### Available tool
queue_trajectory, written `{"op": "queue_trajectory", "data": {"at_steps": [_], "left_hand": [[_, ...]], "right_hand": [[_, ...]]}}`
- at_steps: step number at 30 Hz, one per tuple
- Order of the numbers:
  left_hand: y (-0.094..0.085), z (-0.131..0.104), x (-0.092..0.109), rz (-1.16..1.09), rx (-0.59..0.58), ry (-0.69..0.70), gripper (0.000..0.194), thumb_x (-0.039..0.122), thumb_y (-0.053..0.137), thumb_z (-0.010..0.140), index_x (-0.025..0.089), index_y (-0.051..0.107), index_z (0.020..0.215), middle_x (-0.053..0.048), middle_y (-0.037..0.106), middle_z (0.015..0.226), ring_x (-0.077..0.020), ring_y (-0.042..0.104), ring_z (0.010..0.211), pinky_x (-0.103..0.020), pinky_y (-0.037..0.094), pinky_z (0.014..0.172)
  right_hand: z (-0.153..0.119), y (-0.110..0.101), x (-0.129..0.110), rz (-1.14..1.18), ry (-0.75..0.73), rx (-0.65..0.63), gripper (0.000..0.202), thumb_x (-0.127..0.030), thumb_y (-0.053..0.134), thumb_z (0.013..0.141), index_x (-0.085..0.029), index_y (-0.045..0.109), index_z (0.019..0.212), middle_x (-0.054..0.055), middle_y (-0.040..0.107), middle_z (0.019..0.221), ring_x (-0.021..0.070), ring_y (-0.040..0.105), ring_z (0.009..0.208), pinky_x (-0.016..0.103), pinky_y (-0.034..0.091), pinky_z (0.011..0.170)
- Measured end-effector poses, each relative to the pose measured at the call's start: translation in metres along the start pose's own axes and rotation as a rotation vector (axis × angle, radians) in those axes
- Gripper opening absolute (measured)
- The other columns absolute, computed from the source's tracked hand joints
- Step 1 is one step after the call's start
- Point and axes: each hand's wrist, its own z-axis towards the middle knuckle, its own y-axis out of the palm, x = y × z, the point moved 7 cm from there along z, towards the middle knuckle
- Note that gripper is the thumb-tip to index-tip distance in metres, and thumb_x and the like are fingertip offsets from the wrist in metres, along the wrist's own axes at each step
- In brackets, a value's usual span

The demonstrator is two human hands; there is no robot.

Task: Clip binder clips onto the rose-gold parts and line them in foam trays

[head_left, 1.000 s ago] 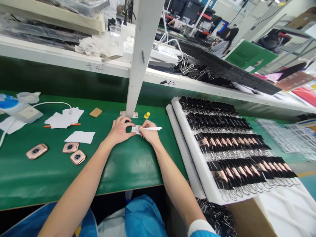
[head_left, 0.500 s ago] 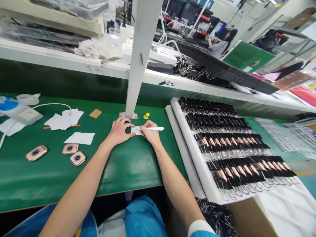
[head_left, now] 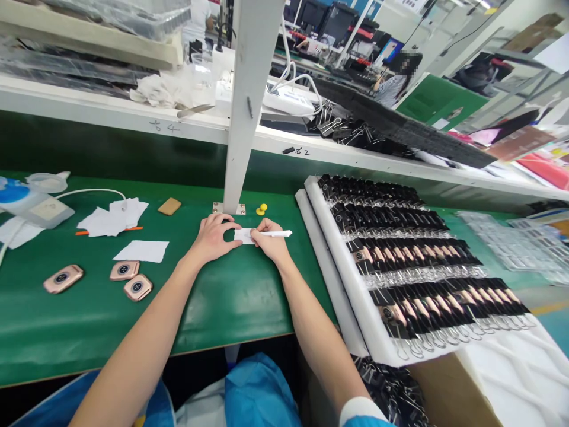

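Note:
A small white paper slip lies on the green mat near the foot of the white post. My right hand is closed around a white pen, its fingertips over the slip's right part. At the slip's left edge is my left hand, thumb and index finger apart in a curve, the thumb touching the paper. Three rose-gold watch bodies lie on the mat to the left, below a torn white sheet.
The white post rises behind my hands, with yellow earplug-like pieces beside its base. On the right, a white foam tray holds rows of black clips. A bottle, papers and a tan block sit at left. A person is far behind.
The whole view has shifted slightly, so objects appear a little further left. My hands keep nearly the same pose at the slip, the pen still in my right hand.

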Motion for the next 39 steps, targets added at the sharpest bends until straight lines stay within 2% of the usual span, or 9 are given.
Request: {"op": "queue_trajectory", "data": {"at_steps": [4, 7, 13, 18, 28, 39], "left_hand": [[-0.001, 0.000, 0.001, 0.004, -0.007, -0.001, 0.034, 0.050, 0.071, 0.082, 0.034, 0.074, 0.112, -0.004, 0.062, 0.133, -0.0352, 0.044, 0.133, -0.053, 0.034, 0.110], [-0.001, 0.000, 0.001, 0.011, -0.008, -0.001, 0.033, 0.050, 0.071, 0.083, 0.034, 0.074, 0.112, -0.004, 0.062, 0.134, -0.0350, 0.044, 0.134, -0.053, 0.034, 0.110], [0.000, 0.000, 0.001, 0.025, -0.011, 0.019, 0.037, 0.050, 0.068, 0.085, 0.034, 0.073, 0.117, -0.005, 0.061, 0.133, -0.0346, 0.044, 0.133, -0.053, 0.034, 0.111], [0.000, -0.001, 0.001, 0.023, -0.003, 0.026, 0.035, 0.050, 0.067, 0.085, 0.037, 0.074, 0.116, -0.004, 0.061, 0.132, -0.0344, 0.044, 0.133, -0.052, 0.033, 0.112], [0.001, -0.001, 0.001, 0.017, -0.002, 0.026, 0.034, 0.050, 0.067, 0.085, 0.036, 0.074, 0.115, -0.005, 0.060, 0.133, -0.0341, 0.044, 0.133, -0.052, 0.034, 0.111], [-0.001, -0.001, 0.002, 0.012, 0.001, 0.025, 0.035, 0.049, 0.069, 0.083, 0.037, 0.075, 0.115, -0.004, 0.061, 0.133, -0.0350, 0.045, 0.133, -0.053, 0.033, 0.111]], "right_hand": [[0.001, -0.001, 0.000, -0.059, -0.026, 0.035, 0.019, -0.028, 0.063, 0.071, -0.025, 0.046, 0.063, -0.006, 0.055, 0.053, 0.0134, 0.051, 0.052, 0.025, 0.039, 0.051], [0.002, -0.006, -0.001, 0.029, -0.013, 0.050, 0.020, -0.027, 0.063, 0.070, -0.025, 0.044, 0.065, -0.007, 0.056, 0.054, 0.0125, 0.049, 0.050, 0.025, 0.037, 0.049], [-0.001, -0.025, -0.002, 0.218, 0.046, 0.106, 0.032, -0.046, 0.062, 0.082, -0.027, 0.041, 0.070, -0.007, 0.056, 0.051, 0.0116, 0.044, 0.040, 0.025, 0.034, 0.042], [-0.003, -0.016, -0.004, 0.133, 0.015, -0.039, 0.025, -0.036, 0.071, 0.075, -0.025, 0.048, 0.071, -0.006, 0.061, 0.053, 0.0120, 0.050, 0.045, 0.025, 0.036, 0.045], [-0.003, -0.013, 0.001, 0.049, -0.004, -0.018, 0.025, -0.036, 0.070, 0.076, -0.025, 0.048, 0.069, -0.006, 0.063, 0.055, 0.0128, 0.055, 0.047, 0.025, 0.041, 0.049], [-0.003, -0.012, 0.002, 0.003, -0.001, -0.008, 0.024, -0.036, 0.069, 0.076, -0.025, 0.049, 0.069, -0.006, 0.061, 0.054, 0.0136, 0.055, 0.048, 0.025, 0.041, 0.049]]}}
